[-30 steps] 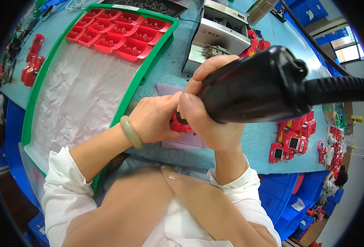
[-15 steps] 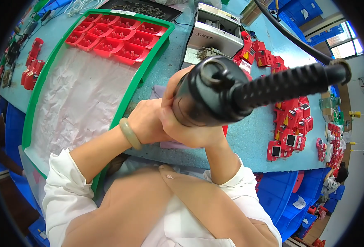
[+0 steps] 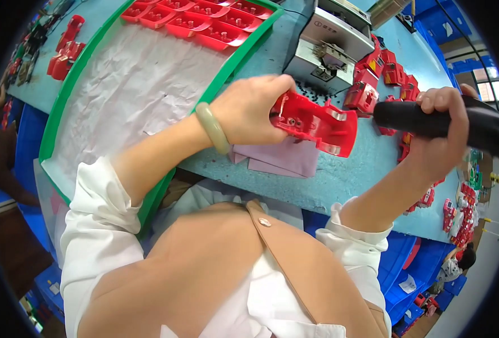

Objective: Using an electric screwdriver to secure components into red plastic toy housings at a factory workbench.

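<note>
My left hand, with a pale bangle at its wrist, grips one end of a red plastic housing. The open inner side of the housing shows, with screw posts and small metal parts inside. Out to the right, my right hand is wrapped round a black electric screwdriver held sideways. Its tip points left toward the housing, apart from it. Under the housing, a folded pink cloth or sheet lies on the blue-green table.
A green-rimmed tray lined with white sheet holds several red shells at its far end. Beyond my hands stands a grey screw feeder, dark screws in front. Red units crowd the right side. Blue bins stand below.
My right hand has swung the screwdriver from above my left hand out to the right and tipped it sideways. The red housing in my left hand, mostly hidden before, now shows.
</note>
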{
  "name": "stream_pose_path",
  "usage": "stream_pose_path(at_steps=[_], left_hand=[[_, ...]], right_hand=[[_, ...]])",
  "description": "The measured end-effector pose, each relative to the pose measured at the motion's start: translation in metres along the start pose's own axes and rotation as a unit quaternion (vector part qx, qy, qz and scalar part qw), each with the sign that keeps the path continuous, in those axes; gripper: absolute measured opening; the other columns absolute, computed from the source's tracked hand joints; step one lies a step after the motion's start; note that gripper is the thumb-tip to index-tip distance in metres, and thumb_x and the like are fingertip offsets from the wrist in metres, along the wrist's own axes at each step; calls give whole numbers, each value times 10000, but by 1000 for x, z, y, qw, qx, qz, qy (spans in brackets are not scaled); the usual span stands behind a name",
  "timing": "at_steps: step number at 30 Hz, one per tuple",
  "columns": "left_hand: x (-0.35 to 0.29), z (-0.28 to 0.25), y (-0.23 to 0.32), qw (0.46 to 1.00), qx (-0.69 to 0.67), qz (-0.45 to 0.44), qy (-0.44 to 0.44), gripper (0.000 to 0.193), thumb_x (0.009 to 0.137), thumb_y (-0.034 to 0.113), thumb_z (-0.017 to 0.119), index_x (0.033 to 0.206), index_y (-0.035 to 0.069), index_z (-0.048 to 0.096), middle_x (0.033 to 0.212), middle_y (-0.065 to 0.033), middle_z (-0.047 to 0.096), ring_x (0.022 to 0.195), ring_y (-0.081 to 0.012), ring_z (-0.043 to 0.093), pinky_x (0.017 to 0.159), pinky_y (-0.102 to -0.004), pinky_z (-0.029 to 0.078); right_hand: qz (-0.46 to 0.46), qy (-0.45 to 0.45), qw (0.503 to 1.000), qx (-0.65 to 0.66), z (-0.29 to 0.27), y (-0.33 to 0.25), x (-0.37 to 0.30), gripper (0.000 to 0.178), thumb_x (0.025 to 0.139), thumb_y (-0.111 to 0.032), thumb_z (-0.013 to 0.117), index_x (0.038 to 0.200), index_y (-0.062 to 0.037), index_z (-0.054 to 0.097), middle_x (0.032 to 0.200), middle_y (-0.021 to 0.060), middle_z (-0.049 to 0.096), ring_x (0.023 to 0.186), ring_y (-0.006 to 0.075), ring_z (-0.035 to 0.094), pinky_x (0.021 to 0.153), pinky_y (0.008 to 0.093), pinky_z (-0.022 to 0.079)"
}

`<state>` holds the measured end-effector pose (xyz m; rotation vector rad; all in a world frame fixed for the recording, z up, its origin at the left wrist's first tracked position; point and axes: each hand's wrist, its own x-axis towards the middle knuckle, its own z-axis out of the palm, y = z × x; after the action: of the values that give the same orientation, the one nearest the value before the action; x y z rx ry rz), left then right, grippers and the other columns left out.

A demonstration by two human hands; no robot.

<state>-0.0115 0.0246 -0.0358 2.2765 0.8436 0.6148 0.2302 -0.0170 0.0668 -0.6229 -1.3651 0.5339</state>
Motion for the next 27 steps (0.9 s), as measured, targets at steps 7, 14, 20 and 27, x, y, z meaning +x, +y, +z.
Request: stream_pose_path(at_steps=[7, 14, 20, 27], left_hand=[[-40, -183, -30, 926, -289, -108, 216, 468, 742, 47, 718, 1128, -35, 466, 1031, -105, 596, 880, -134, 595, 756, -264, 495], [-183, -314, -154, 736, -329, -289, 516, 306, 835, 411, 581, 1041, 186, 612, 889, 14, 642, 686, -95, 581, 562, -209, 435], [-216, -362, -224, 620, -443, -410, 500, 278, 838, 382, 558, 1020, 179, 612, 883, -25, 670, 773, -152, 633, 526, -243, 486], [-318, -390, -421, 621, -512, -413, 426, 316, 865, 431, 472, 932, 154, 609, 779, -22, 643, 586, -185, 597, 444, -258, 460]], right_hand=[[151, 206, 931, -260, 5, 17, -15, 277, 763, -91, 688, 973, 42, 565, 662, 85, 585, 462, 126, 533, 451, 240, 441], [128, 25, 806, -577, 3, 45, -37, 335, 725, -168, 735, 946, 24, 572, 768, 83, 587, 636, 165, 519, 619, 303, 443], [187, 30, 753, -630, -10, 50, -42, 447, 685, -145, 741, 1052, 27, 551, 887, 165, 574, 823, 309, 575, 746, 377, 449], [222, 32, 759, -611, 15, 60, -47, 409, 674, -136, 739, 995, 24, 541, 879, 166, 553, 828, 339, 551, 734, 409, 433]])
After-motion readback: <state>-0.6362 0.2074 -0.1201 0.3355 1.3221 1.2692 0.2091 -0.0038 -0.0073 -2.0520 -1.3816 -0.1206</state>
